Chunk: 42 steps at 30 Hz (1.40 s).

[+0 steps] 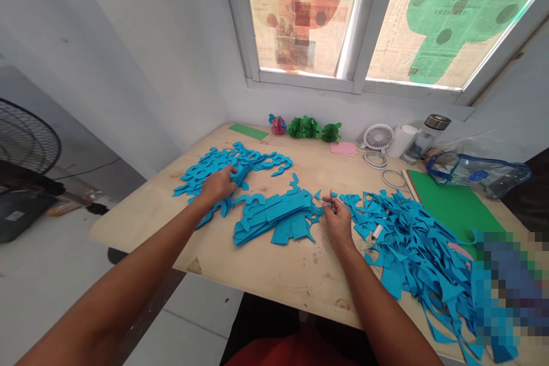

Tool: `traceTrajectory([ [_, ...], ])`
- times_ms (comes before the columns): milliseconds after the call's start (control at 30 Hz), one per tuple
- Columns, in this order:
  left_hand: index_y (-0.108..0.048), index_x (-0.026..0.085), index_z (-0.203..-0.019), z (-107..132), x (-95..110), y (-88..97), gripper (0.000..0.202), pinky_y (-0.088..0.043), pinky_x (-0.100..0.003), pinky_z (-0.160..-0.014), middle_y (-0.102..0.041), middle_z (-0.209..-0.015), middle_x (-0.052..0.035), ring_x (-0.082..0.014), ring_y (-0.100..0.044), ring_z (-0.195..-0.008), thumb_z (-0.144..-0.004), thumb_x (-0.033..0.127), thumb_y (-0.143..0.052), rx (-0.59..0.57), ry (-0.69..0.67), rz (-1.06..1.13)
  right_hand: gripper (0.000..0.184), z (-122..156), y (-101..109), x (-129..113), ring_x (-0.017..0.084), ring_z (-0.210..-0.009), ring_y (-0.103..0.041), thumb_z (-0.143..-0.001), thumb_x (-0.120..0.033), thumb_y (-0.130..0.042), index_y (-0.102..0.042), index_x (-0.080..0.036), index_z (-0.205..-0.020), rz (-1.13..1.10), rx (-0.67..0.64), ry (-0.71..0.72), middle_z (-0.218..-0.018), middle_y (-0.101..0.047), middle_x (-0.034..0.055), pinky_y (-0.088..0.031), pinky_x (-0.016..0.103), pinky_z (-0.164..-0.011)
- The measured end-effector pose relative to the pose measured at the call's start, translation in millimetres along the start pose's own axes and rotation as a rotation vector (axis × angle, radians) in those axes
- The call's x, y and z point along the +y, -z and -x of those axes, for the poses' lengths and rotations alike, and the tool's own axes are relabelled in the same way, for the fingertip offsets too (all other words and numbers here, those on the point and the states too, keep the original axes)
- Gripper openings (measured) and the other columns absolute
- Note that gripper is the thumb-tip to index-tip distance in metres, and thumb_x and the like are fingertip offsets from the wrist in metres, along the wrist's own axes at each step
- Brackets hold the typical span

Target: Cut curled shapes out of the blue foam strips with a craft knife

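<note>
The left hand (218, 186) reaches over the cut pieces (201, 168) near the table's (257, 269) left edge, its fingers bent beside a folded blue strip (242, 176); whether they grip it or only touch it, I cannot tell. The right hand (338, 222) is closed around small scissors (331, 197), points toward the back edge, just beside the right end of the blue stack (274, 209), which lies mid-table toward the front edge. To lay a piece down well, the left fingers should pinch it flat and lift clear before letting go, since the wavy shapes look ready to snag on each other. The scissors are best kept low and pointing away from the left wrist while that arm is stretched out. The scraps (412, 240), heaped toward the front right corner with a marker (378, 232) among them, come close to the right hand, so offcuts would best go straight there, leaving the stack's edges square and easy to pick from.
</note>
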<state>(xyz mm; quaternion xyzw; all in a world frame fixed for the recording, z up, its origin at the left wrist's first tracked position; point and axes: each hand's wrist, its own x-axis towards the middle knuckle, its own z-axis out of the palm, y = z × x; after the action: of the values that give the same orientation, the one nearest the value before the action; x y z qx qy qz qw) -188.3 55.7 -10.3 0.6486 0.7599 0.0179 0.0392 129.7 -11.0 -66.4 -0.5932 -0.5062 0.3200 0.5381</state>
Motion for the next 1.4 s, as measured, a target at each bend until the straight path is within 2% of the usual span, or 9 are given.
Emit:
traceTrajectory([
  [167, -0.057, 0.016, -0.107, 7, 1, 12.8, 0.043, -0.044, -0.025, -0.055, -0.061, -0.075, -0.0015, -0.0154, -0.058, -0.063, -0.064, 0.019, -0.05, 0.121, 0.086, 0.645, 0.034, 0, 0, 0, 0.015, -0.057, -0.045, -0.074, -0.034, -0.053, -0.07, -0.009, -0.09, -0.018, -0.008, -0.002, -0.069, -0.061, 0.0034, -0.038, 0.027, -0.055],
  [267, -0.058, 0.016, -0.101, 10, 4, 13.2, 0.04, -0.042, -0.024, -0.051, -0.058, -0.067, 0.001, -0.0135, -0.054, -0.055, -0.062, 0.018, -0.052, 0.143, 0.112, 0.8, 0.034, 0, 0, -1, 0.015, -0.057, -0.045, -0.074, -0.034, -0.053, -0.07, -0.009, -0.09, -0.017, -0.006, -0.004, -0.07, -0.061, 0.0036, -0.038, 0.027, -0.056],
  [367, -0.058, 0.019, -0.099, 12, 8, 9.6, 0.038, -0.043, -0.026, -0.055, -0.061, -0.069, 0.0002, -0.0165, -0.058, -0.06, -0.061, 0.015, -0.051, 0.223, 0.016, 0.701, 0.034, 0, 0, -1, 0.015, -0.059, -0.046, -0.074, -0.034, -0.053, -0.07, -0.009, -0.089, -0.023, -0.003, -0.004, -0.071, -0.062, 0.0041, -0.038, 0.027, -0.057],
  [467, -0.058, 0.023, -0.103, 22, 20, 2.7, 0.04, -0.046, -0.029, -0.067, -0.066, -0.079, -0.0012, -0.0202, -0.063, -0.075, -0.065, 0.015, -0.05, 0.274, -0.185, 0.511, 0.033, 1, -1, -2, 0.015, -0.058, -0.046, -0.075, -0.033, -0.052, -0.07, -0.009, -0.089, -0.021, 0.0, -0.006, -0.069, -0.061, 0.0037, -0.038, 0.027, -0.056],
  [700, -0.059, 0.021, -0.109, 81, 60, -17.1, 0.032, -0.04, -0.041, -0.091, -0.069, -0.089, -0.006, -0.024, -0.061, -0.093, -0.08, 0.02, -0.045, 0.194, -0.669, 0.303, 0.031, 0, -2, 2, 0.015, -0.057, -0.046, -0.075, -0.032, -0.052, -0.07, -0.01, -0.089, -0.035, -0.016, -0.019, -0.066, -0.059, 0.0021, -0.037, 0.027, -0.055],
  [800, -0.059, 0.022, -0.116, 98, 62, -26.3, 0.036, -0.035, -0.045, -0.099, -0.065, -0.116, -0.0102, -0.0281, -0.054, -0.112, -0.084, 0.032, -0.047, 0.165, -0.737, 0.243, 0.031, 0, -3, 3, 0.015, -0.056, -0.046, -0.075, -0.032, -0.052, -0.07, -0.01, -0.088, -0.021, -0.019, -0.024, -0.065, -0.058, 0.0016, -0.037, 0.026, -0.055],
  [933, -0.049, 0.028, -0.133, 104, 54, -50.8, 0.052, -0.026, -0.053, -0.105, -0.046, -0.142, -0.0085, -0.0338, -0.035, -0.133, -0.084, 0.046, -0.047, 0.116, -0.683, 0.155, 0.03, 0, -3, 2, 0.015, -0.06, -0.05, -0.076, -0.032, -0.051, -0.07, -0.012, -0.087, -0.011, -0.014, -0.006, -0.068, -0.061, 0.0023, -0.039, 0.026, -0.057],
  [1067, -0.047, 0.027, -0.135, 108, 60, -73.5, 0.05, -0.024, -0.052, -0.107, -0.045, -0.143, -0.0092, -0.0306, -0.035, -0.134, -0.088, 0.042, -0.041, 0.126, -0.595, 0.167, 0.029, 2, -3, -1, 0.015, -0.053, -0.048, -0.076, -0.033, -0.051, -0.07, -0.013, -0.084, 0.004, -0.012, -0.006, -0.059, -0.057, -0.0001, -0.036, 0.025, -0.051],
  [1400, -0.051, 0.023, -0.133, 112, 138, -68.4, 0.046, -0.021, -0.053, -0.107, -0.048, -0.141, -0.0099, -0.0297, -0.035, -0.133, -0.089, 0.024, -0.036, 0.158, -0.244, 0.16, 0.03, 1, -6, 6, 0.015, -0.053, -0.045, -0.076, -0.034, -0.051, -0.07, -0.013, -0.085, 0.023, -0.019, 0.005, -0.058, -0.054, -0.0009, -0.034, 0.025, -0.05],
])
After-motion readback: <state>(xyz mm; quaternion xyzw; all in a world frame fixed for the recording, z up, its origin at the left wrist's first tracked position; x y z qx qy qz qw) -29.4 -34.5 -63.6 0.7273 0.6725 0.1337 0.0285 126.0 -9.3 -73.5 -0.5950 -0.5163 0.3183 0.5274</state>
